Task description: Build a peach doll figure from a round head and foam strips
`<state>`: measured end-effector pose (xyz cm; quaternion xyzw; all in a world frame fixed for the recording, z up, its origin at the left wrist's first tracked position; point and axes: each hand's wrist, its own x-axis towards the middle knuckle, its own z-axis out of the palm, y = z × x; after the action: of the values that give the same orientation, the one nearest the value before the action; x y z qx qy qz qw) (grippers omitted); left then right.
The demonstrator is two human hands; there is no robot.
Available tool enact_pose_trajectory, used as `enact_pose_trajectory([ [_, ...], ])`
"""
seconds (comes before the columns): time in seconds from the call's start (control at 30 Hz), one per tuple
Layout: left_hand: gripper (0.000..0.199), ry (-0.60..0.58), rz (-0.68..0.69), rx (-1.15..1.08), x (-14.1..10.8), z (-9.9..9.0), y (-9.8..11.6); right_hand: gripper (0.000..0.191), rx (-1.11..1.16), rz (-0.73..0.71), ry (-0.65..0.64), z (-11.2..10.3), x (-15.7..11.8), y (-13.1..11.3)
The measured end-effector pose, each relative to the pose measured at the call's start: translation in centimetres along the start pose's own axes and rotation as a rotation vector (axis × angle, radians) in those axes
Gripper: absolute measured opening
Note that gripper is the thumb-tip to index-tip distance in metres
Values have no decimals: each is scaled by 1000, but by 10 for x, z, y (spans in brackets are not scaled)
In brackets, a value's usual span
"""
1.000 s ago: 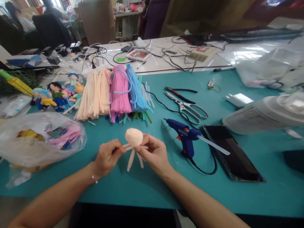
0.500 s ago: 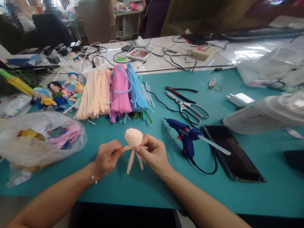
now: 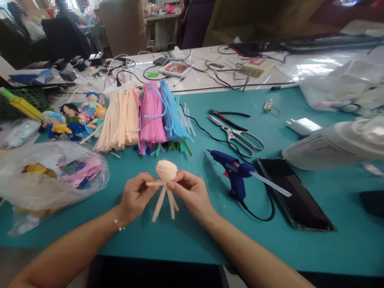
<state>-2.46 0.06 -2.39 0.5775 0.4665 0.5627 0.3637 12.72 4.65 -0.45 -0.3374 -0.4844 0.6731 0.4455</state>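
Note:
A small peach doll figure point(image 3: 166, 171) with a round wound head and thin pipe-cleaner limbs is held up over the teal mat. My left hand point(image 3: 135, 196) pinches the limb strips at its left side. Just under the head, on the right, my right hand point(image 3: 192, 193) grips the figure between thumb and fingers. Two or more strips hang down between the hands. Behind them lie bundles of peach point(image 3: 120, 120), pink point(image 3: 152, 116) and blue point(image 3: 172, 114) pipe cleaners. A blue glue gun point(image 3: 235, 176) with a clear stick lies to the right.
A black phone point(image 3: 297, 196) and a white bottle point(image 3: 327, 144) are at the right. Scissors point(image 3: 237, 138) and pliers point(image 3: 229, 118) lie beyond the glue gun. On the left are a plastic bag point(image 3: 54, 172) and several small dolls point(image 3: 72, 120). Cables cross the white table point(image 3: 198, 84).
The figure has tilted and shifted slightly left, its hanging strips swinging left. My left hand's fingers have moved along the limb, closer to the head. My right hand has shifted slightly left.

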Motion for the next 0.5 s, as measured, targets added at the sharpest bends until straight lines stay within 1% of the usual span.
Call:
enact_pose_trajectory([
  [0.1,17,56,-113,5,1,1,3,26,-9,-10,-16,-1,1,-2],
  [0.17,18,92,-148,17,2,1,4,26,-27,4,-16,-3,1,-2],
  [0.3,21,132,-158,33,4,1,3,27,-6,63,-41,-6,1,-2],
  [0.43,21,145,-174,45,5,0,1,28,92,112,-96,-3,0,-2],
  [0.5,20,146,-168,50,5,0,0,29,121,116,-102,-1,0,-2],
])
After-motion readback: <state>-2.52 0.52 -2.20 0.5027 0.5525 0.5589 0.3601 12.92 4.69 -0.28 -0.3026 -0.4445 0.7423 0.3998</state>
